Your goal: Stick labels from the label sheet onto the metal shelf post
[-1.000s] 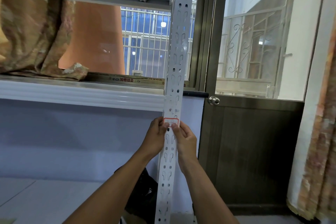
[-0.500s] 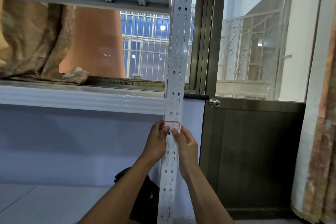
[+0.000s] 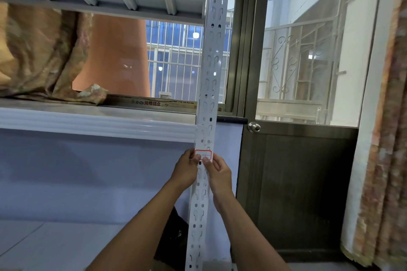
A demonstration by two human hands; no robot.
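Beside the door knob (image 3: pixel 253 127), left hand (image 3: pixel 186 170) and right hand (image 3: pixel 219 174) pinch label (image 3: pixel 203 154) to post (image 3: pixel 211 72); fingers clamped.

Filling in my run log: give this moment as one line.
step: pressing label | on: metal shelf post | left hand: grips post, thumb on label | right hand: same

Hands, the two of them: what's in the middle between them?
The white shelf post runs up between the left hand and the right hand, with the red-edged label on it at their thumbs. The head view shows it.
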